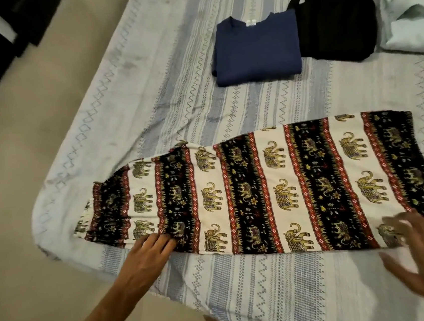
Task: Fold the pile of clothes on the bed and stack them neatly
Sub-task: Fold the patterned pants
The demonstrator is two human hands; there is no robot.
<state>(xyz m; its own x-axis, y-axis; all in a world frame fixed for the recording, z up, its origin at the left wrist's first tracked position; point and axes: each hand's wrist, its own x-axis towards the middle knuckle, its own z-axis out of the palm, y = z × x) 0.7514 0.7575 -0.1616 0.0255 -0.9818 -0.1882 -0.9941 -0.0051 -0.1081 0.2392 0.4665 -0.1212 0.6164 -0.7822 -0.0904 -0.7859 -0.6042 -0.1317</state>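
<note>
Elephant-print trousers (261, 194) flat, lengthwise left-right across the bed (146, 88).

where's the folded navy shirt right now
In the head view the navy shirt lies folded far up the bed, touching the black pile on its right, beyond the elephant-print trousers.

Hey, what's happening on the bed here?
A person is folding laundry. Elephant-print trousers lie flat across the bed, the left hand resting on their near edge and the blurred right hand at the other end. A folded navy shirt and black garment sit behind.
</note>
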